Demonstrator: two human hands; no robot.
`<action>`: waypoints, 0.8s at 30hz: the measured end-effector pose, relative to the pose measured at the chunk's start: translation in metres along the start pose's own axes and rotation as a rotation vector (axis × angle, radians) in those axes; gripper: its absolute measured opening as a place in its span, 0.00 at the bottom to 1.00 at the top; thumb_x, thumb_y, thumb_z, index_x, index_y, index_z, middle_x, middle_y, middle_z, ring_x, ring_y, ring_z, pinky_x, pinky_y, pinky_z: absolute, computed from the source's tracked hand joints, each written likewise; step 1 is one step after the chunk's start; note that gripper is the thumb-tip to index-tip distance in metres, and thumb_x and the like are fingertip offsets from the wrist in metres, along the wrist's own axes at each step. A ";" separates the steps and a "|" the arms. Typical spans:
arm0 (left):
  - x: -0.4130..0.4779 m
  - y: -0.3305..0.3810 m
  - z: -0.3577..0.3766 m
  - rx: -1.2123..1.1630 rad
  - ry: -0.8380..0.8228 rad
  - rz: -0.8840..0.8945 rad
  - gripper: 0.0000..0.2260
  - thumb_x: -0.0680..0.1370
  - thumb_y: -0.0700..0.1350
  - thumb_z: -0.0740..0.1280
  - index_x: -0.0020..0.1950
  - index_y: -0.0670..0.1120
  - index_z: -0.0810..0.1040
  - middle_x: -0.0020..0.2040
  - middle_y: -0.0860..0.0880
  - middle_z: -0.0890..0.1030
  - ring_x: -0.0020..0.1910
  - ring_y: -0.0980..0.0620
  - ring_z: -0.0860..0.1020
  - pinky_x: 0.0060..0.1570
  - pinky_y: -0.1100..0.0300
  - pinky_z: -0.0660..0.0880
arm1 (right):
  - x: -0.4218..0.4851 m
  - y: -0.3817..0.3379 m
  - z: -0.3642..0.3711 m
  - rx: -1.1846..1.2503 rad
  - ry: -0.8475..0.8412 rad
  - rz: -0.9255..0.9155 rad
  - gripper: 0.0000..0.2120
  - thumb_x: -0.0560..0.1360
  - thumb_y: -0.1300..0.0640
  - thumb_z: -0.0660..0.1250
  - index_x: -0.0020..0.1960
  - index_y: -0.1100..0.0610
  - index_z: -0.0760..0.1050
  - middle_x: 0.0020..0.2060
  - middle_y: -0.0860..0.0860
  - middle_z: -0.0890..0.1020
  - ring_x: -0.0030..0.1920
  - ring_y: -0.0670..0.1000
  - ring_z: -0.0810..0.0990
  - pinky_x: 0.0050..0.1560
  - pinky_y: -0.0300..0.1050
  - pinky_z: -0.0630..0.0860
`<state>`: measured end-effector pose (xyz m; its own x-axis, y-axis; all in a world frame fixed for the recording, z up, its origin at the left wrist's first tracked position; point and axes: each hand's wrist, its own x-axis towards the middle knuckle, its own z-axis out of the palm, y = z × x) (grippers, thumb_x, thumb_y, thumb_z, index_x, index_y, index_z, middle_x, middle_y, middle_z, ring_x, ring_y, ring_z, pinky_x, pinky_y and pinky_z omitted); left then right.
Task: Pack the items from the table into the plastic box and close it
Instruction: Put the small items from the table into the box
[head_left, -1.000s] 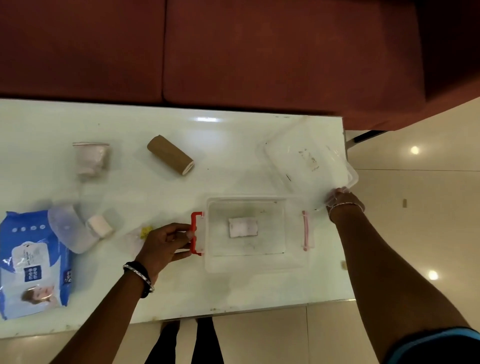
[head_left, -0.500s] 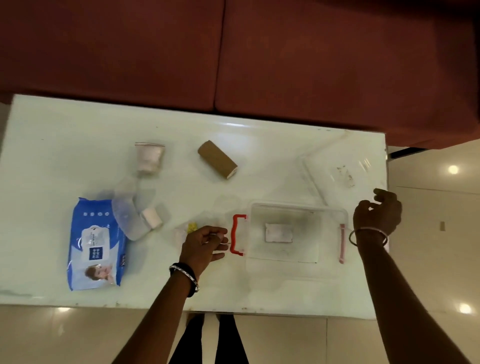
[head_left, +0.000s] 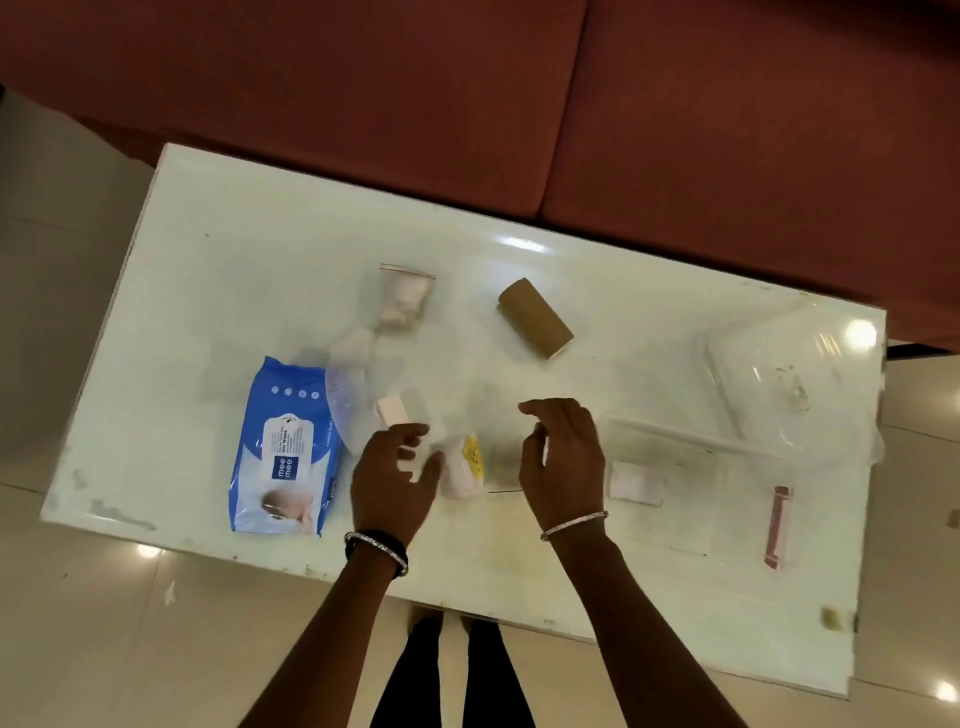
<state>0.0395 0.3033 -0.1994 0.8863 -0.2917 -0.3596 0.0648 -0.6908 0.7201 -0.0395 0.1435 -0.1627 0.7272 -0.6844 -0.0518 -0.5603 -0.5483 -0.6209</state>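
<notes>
- White glossy table (head_left: 234, 270) with a dark red sofa (head_left: 467, 104) right behind it and shiny beige floor tiles (head_left: 78, 623) all around.
- Box (head_left: 675, 432) sits open on the right part of the table, clear plastic, with a pink handle (head_left: 777, 525) on its right end. One small white pad (head_left: 636, 483) lies inside, near its left wall.
- Lid (head_left: 769, 364) lies flat on the table just past the box, by the far right corner.
- Left hand (head_left: 395, 478) hovers near the front edge, fingers loosely spread and half bent, nothing held. Its thumb is right at a small packet (head_left: 465, 465) with a yellow patch; too blurry to say if it touches.
- Right hand (head_left: 563, 457) is just on the other side of that packet, left of the box, fingers relaxed and a bit curled, nothing in it either.
- Both wrists have bangles.
- Blue wipes (head_left: 285, 447) lie left of the left hand.
- A little white block (head_left: 392, 410) sits just above the left fingers.
- Further back: a zip bag (head_left: 405, 293) with something pale inside and a brown roll (head_left: 535, 318) lying on its side, well apart from each other.
</notes>
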 end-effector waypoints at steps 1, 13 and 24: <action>0.000 0.002 0.003 0.023 -0.090 0.073 0.21 0.68 0.51 0.76 0.59 0.52 0.76 0.54 0.52 0.80 0.50 0.53 0.79 0.49 0.53 0.79 | -0.002 -0.001 0.002 -0.042 -0.082 -0.006 0.19 0.68 0.70 0.62 0.56 0.58 0.78 0.51 0.53 0.80 0.52 0.55 0.77 0.51 0.44 0.75; 0.004 -0.013 0.025 0.290 -0.363 0.212 0.39 0.64 0.56 0.76 0.71 0.52 0.65 0.68 0.52 0.73 0.66 0.50 0.72 0.65 0.55 0.70 | -0.021 0.018 0.038 -0.559 -0.628 0.038 0.37 0.73 0.65 0.69 0.77 0.64 0.54 0.73 0.63 0.64 0.73 0.63 0.65 0.67 0.52 0.72; 0.003 -0.024 0.018 0.143 -0.366 0.160 0.36 0.63 0.53 0.76 0.68 0.47 0.68 0.62 0.48 0.75 0.61 0.47 0.74 0.63 0.52 0.72 | -0.026 -0.006 0.001 -0.159 -0.259 0.184 0.15 0.67 0.59 0.73 0.52 0.56 0.74 0.47 0.50 0.78 0.44 0.51 0.77 0.38 0.36 0.67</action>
<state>0.0321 0.3069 -0.2286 0.6567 -0.6010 -0.4555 -0.1478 -0.6949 0.7038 -0.0546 0.1648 -0.1589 0.6734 -0.6454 -0.3605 -0.7310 -0.5089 -0.4546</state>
